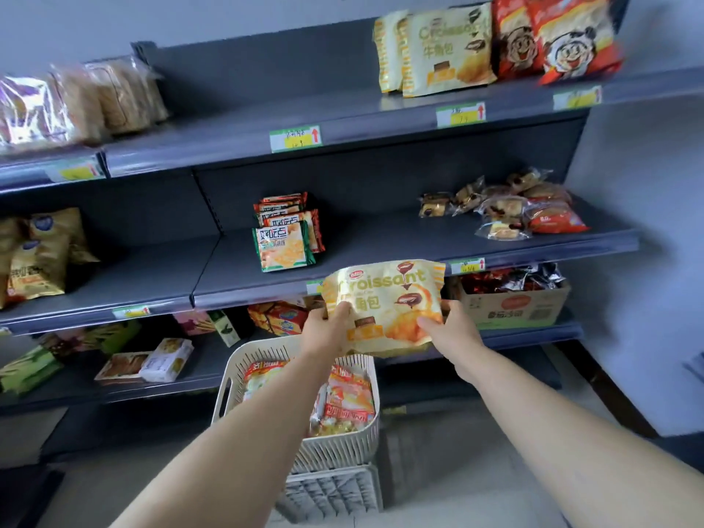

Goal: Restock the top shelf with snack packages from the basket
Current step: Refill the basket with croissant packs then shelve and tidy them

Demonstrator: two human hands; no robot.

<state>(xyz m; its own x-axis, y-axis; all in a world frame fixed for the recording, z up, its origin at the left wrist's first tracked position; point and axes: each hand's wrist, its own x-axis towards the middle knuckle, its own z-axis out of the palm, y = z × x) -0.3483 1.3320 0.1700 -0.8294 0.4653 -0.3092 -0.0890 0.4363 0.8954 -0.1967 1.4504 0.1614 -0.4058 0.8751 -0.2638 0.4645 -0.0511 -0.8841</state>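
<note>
yellow croissant bag [384,299] pinched at both lower corners by left hand [330,325] and right hand [449,325], held above white basket [335,447], top shelf [343,120] higher up

On the middle shelf [381,240] green cracker packs [284,245] stand, wrapped cakes [499,209] lie well apart — a cardboard box [510,303] below.

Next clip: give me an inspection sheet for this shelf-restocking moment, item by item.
Surface: top shelf mostly bare in the middle; croissant packs and red bags stand at its right end.
Job's things: croissant package held in front of the middle shelf; basket below holds more snack packages.
Clutter: green packets on the middle shelf; cardboard box of shiny wrapped items beneath it.
Hands: left hand and right hand grip the croissant package's lower sides.
Cables: nothing seen.
Surroundings: grey crate under the basket; pale wall at right.
</note>
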